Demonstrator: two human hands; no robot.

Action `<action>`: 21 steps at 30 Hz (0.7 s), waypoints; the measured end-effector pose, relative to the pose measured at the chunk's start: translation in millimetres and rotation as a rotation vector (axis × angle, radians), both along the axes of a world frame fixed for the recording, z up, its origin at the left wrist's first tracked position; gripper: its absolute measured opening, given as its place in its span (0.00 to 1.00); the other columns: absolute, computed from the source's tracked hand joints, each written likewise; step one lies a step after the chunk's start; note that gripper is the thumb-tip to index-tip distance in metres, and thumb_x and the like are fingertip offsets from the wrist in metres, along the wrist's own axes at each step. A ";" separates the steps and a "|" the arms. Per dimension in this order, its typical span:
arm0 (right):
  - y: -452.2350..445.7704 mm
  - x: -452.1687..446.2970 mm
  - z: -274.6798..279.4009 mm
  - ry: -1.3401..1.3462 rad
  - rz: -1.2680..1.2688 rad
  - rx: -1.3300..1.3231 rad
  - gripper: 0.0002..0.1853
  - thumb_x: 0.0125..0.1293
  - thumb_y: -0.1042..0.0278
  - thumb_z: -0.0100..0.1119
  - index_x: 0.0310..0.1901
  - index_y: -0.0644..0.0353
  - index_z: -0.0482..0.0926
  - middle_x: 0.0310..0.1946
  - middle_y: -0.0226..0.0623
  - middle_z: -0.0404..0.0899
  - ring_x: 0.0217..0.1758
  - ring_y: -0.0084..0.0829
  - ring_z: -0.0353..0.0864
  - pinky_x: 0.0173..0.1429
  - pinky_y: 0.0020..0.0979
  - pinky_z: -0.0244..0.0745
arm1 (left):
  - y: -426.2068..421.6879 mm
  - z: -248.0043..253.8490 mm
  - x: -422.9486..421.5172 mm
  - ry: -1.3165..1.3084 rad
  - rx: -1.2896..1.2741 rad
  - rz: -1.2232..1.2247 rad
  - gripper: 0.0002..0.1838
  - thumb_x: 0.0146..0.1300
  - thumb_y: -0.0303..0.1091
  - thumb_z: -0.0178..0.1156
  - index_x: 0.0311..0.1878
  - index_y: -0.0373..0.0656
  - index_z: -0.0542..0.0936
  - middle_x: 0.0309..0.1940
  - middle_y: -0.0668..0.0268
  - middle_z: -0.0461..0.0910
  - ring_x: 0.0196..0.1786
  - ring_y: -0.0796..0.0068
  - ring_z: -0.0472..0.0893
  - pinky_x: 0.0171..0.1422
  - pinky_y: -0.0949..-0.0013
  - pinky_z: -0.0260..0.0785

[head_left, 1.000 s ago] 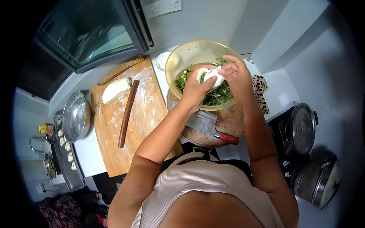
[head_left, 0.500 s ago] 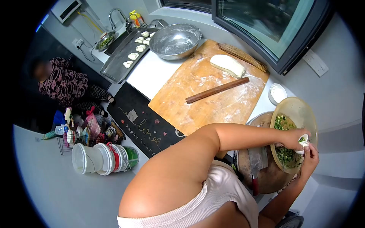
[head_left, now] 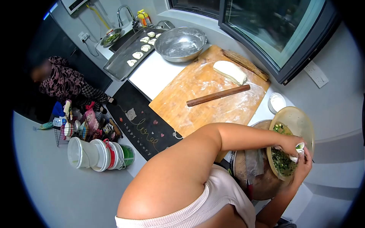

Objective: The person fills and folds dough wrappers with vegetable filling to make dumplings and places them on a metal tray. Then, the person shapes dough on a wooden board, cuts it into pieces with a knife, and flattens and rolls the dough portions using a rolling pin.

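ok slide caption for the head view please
Left hand and right hand hold a filled dough wrapper over a bowl of chopped greens, near a floured board with a rolling pin.

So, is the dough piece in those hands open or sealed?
Open: green filling shows within the rim of the dough piece.

Gold script that appears to read "love" (head_left: 146, 131) curls across a black mat (head_left: 141, 122) at eight o'clock in the head camera's view, with smaller pale lettering (head_left: 137, 139) below it spelling "happy every." Printing on a yellow container (head_left: 144, 18) at eleven o'clock is too small to make out.
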State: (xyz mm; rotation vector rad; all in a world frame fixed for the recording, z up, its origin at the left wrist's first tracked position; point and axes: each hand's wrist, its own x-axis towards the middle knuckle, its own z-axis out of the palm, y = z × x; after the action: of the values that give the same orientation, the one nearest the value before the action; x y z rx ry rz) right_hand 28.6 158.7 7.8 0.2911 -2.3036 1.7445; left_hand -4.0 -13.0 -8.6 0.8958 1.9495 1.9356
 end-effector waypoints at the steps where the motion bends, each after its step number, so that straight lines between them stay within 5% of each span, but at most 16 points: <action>1: 15.8 -11.7 -14.0 0.004 0.027 0.034 0.09 0.65 0.73 0.63 0.43 0.68 0.82 0.36 0.32 0.80 0.40 0.23 0.77 0.48 0.24 0.73 | 6.8 -9.1 -4.6 0.005 -0.044 0.041 0.37 0.51 0.32 0.67 0.66 0.34 0.66 0.53 0.52 0.75 0.54 0.60 0.78 0.57 0.65 0.71; 5: 23.5 -14.3 -21.9 0.032 -0.131 0.144 0.08 0.64 0.74 0.63 0.43 0.68 0.82 0.37 0.34 0.81 0.39 0.23 0.78 0.47 0.25 0.74 | -6.9 25.3 3.6 -0.251 -0.012 -0.095 0.39 0.54 0.29 0.67 0.69 0.39 0.61 0.53 0.58 0.74 0.55 0.66 0.77 0.52 0.68 0.75; 6: 22.2 -14.2 -24.5 0.090 -0.242 0.109 0.07 0.63 0.74 0.62 0.41 0.68 0.82 0.37 0.34 0.81 0.39 0.25 0.78 0.46 0.25 0.74 | -7.5 21.9 3.9 -0.373 0.195 -0.141 0.39 0.56 0.29 0.66 0.70 0.41 0.60 0.54 0.60 0.73 0.56 0.67 0.77 0.52 0.69 0.76; 10: -2.6 -3.7 -14.8 0.151 -0.335 -0.352 0.06 0.64 0.74 0.59 0.40 0.66 0.80 0.38 0.34 0.80 0.40 0.26 0.78 0.46 0.26 0.74 | -0.2 13.6 17.0 -0.504 0.655 -0.202 0.36 0.64 0.32 0.63 0.72 0.46 0.56 0.59 0.65 0.71 0.59 0.70 0.75 0.61 0.67 0.74; 11: -6.7 -1.9 -14.9 0.359 -0.376 -0.119 0.05 0.64 0.75 0.59 0.40 0.65 0.80 0.38 0.33 0.80 0.41 0.25 0.77 0.47 0.26 0.73 | 9.6 -0.4 16.6 -0.425 0.602 -0.069 0.35 0.67 0.34 0.60 0.73 0.47 0.55 0.60 0.64 0.70 0.60 0.71 0.75 0.62 0.68 0.73; 12: -9.2 -0.2 -12.5 0.198 -0.376 -0.076 0.06 0.63 0.77 0.58 0.40 0.65 0.81 0.37 0.35 0.80 0.41 0.25 0.78 0.46 0.26 0.74 | 14.3 -5.3 18.7 -0.461 0.560 0.011 0.34 0.68 0.33 0.58 0.73 0.48 0.54 0.61 0.64 0.69 0.61 0.71 0.74 0.62 0.68 0.72; 14: -19.5 4.3 -6.7 0.369 -0.317 0.024 0.11 0.63 0.78 0.58 0.47 0.62 0.81 0.38 0.35 0.79 0.37 0.24 0.78 0.43 0.24 0.74 | 19.6 -0.5 27.8 -0.530 0.629 0.080 0.35 0.69 0.32 0.57 0.74 0.50 0.53 0.63 0.65 0.68 0.62 0.71 0.72 0.64 0.66 0.71; 15: -24.0 8.4 -3.1 0.267 -0.250 -0.111 0.13 0.62 0.78 0.60 0.49 0.63 0.81 0.38 0.35 0.79 0.36 0.24 0.78 0.42 0.24 0.74 | 19.4 -1.3 29.8 -0.490 0.633 0.080 0.35 0.69 0.32 0.57 0.74 0.52 0.53 0.63 0.65 0.67 0.63 0.71 0.72 0.64 0.65 0.71; 21: -19.3 14.3 13.1 0.433 -0.287 0.176 0.11 0.55 0.77 0.66 0.41 0.62 0.85 0.35 0.39 0.80 0.36 0.31 0.80 0.40 0.28 0.75 | 24.2 -3.1 39.1 -0.471 0.612 0.087 0.33 0.70 0.29 0.53 0.75 0.56 0.53 0.64 0.64 0.66 0.64 0.69 0.71 0.64 0.62 0.71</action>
State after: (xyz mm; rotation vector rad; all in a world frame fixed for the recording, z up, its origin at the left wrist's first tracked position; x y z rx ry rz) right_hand 42.9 139.4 20.9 0.3143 -2.0610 1.2065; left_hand 35.1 11.1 -11.7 0.4050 1.1651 2.5584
